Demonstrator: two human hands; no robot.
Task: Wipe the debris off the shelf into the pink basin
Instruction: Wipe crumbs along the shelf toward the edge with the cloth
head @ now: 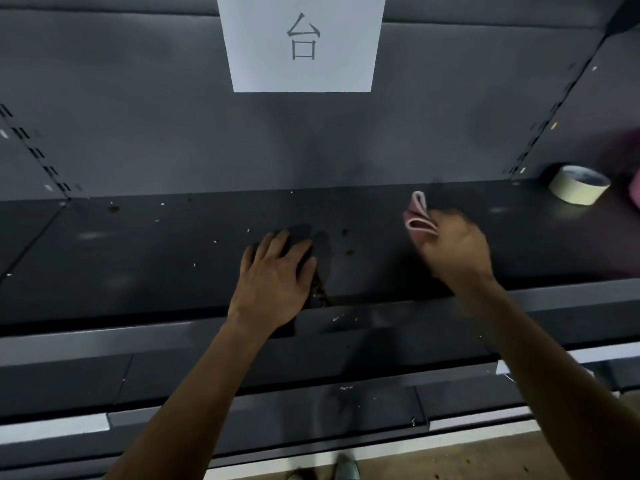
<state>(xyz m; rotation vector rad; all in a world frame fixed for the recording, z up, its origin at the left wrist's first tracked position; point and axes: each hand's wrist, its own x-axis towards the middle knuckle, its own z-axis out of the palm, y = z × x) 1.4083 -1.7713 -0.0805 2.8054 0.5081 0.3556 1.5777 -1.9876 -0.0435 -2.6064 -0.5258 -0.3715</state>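
Here, left to right:
Shelf (138, 258): dark surface is being shown speckled with small pale debris (215, 242), scattered mostly across its left and middle parts.
Left hand (277, 275): is being laid flat, palm down, fingers spread wide on the shelf near its front edge; nothing is being held.
Paper sign (302, 43): is being displayed on the back panel above, between the two hands.
Right hand (453, 251): is being closed around a folded pink cloth (419, 216), which is being held just over the shelf; the hand is blurred.
Tape roll (579, 185): is being kept on the shelf, far right.
Pink basin (635, 188): only a blurred pink sliver is being seen at the right edge, beside the tape roll.
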